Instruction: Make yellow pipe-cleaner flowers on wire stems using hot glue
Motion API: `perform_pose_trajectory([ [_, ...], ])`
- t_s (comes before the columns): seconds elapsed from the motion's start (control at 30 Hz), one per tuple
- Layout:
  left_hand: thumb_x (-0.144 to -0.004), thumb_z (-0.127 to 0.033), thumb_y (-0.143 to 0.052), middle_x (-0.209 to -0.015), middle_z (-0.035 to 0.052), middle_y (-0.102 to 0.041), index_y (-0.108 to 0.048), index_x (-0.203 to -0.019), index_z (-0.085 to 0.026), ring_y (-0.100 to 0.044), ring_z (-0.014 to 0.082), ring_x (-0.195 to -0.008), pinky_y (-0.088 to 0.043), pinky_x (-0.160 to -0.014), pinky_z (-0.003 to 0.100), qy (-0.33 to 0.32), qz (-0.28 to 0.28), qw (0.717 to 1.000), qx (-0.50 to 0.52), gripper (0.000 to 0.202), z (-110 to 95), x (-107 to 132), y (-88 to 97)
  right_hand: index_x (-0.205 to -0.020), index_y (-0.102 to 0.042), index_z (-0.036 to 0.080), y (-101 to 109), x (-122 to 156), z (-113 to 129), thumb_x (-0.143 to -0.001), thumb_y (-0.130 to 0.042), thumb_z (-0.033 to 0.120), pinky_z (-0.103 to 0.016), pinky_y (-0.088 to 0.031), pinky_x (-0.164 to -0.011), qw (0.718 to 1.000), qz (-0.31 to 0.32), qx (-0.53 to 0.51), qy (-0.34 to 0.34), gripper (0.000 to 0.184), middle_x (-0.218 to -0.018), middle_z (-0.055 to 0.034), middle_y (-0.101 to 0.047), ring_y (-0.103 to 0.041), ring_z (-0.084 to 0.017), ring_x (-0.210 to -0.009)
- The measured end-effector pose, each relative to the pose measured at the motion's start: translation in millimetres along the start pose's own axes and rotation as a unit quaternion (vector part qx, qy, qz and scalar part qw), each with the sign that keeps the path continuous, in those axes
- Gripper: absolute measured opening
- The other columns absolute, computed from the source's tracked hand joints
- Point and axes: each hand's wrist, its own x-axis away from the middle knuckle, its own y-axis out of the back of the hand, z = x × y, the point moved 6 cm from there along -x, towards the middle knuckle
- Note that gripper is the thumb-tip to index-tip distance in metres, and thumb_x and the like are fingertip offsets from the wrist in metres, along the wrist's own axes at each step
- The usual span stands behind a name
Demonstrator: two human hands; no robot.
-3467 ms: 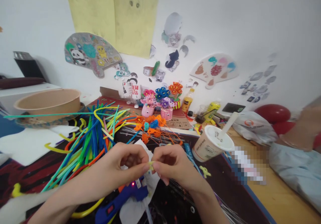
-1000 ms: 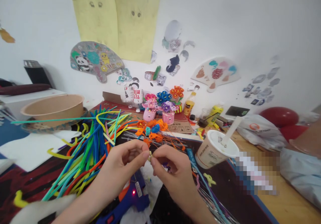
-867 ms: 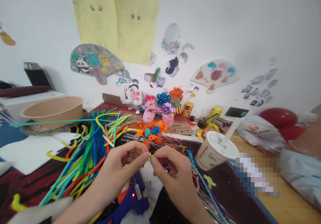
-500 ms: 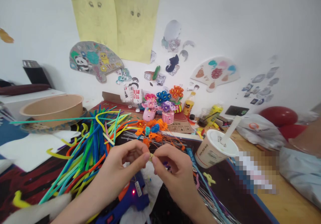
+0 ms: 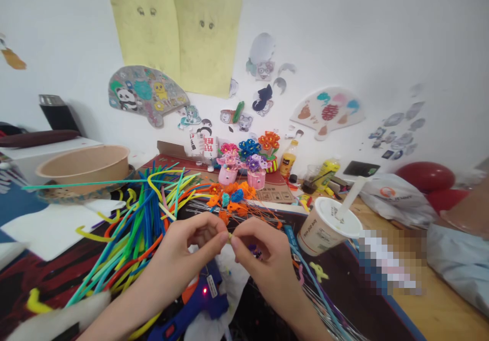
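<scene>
Near the middle of the view, my left hand [image 5: 202, 239] and my right hand [image 5: 263, 259] meet, thumbs and index fingertips pinched together. Between the tips shows a tiny yellow piece of pipe cleaner [image 5: 229, 237], mostly hidden by the fingers. Below my left hand lies a blue glue gun [image 5: 214, 295] with a red light lit, on crumpled white tissue [image 5: 235, 274]. Orange and blue pipe-cleaner flowers [image 5: 237, 195] on thin wires lie just beyond my fingertips. A big bundle of coloured pipe cleaners [image 5: 147, 218] spreads to the left of my hands.
A lidded paper cup [image 5: 324, 231] with a straw stands right of my hand. Small pots of pipe-cleaner flowers [image 5: 255, 175] stand at the back on cardboard, near a juice bottle [image 5: 287, 160]. A beige basin [image 5: 86, 165] is far left; a yellow looped pipe cleaner [image 5: 319, 271] lies right.
The view has shifted very slightly. Both hands keep their pinch at the same spot, with only small finger movement.
</scene>
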Motion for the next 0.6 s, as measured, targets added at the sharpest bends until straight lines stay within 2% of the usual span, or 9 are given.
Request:
perform_pose_trajectory([
  [0.17,-0.081,-0.042,-0.064,-0.062,-0.0048,-0.052,-0.064,-0.074,-0.017,-0.044,0.0103,-0.056,-0.036,-0.052,0.020,-0.003,-0.002,1.000,0.027,0.026,2.8,0.8,0.9,-0.077,-0.066,0.018,-1.2,0.3,-7.2,-0.086,-0.066,0.022,-0.022,-0.047,-0.056,0.997,0.007,-0.067,-0.036,0.009,-0.074,-0.0006,-0.064,-0.058,-0.011,-0.060],
  [0.33,-0.079,-0.042,-0.065,-0.055,-0.0078,-0.046,-0.062,-0.072,-0.018,-0.037,0.0085,-0.050,-0.028,-0.044,0.018,-0.008,-0.023,0.998,0.053,0.025,2.0,0.8,2.6,-0.080,-0.070,0.017,-1.3,0.2,-14.4,-0.082,-0.071,0.025,-0.020,-0.049,-0.052,0.989,0.003,-0.126,-0.073,0.008,-0.073,0.0002,-0.067,-0.061,-0.010,-0.055],
  [0.47,-0.079,-0.041,-0.064,-0.055,-0.0074,-0.046,-0.063,-0.071,-0.017,-0.037,0.0087,-0.050,-0.027,-0.045,0.019,-0.017,-0.022,0.999,0.028,0.026,-2.8,0.6,3.9,-0.074,-0.069,0.017,-0.8,-1.0,-16.2,-0.081,-0.071,0.023,-0.018,-0.048,-0.050,0.987,-0.006,-0.142,-0.075,0.010,-0.064,0.0026,-0.063,-0.059,-0.009,-0.050],
  [0.6,-0.081,-0.040,-0.063,-0.057,-0.0062,-0.049,-0.063,-0.071,-0.016,-0.039,0.0089,-0.052,-0.030,-0.048,0.019,-0.032,0.003,0.999,0.000,0.025,-6.6,-1.6,2.0,-0.072,-0.067,0.017,0.5,-1.0,-15.9,-0.081,-0.070,0.020,-0.017,-0.046,-0.048,0.987,-0.027,-0.146,-0.067,0.009,-0.063,0.0027,-0.063,-0.059,-0.008,-0.050],
])
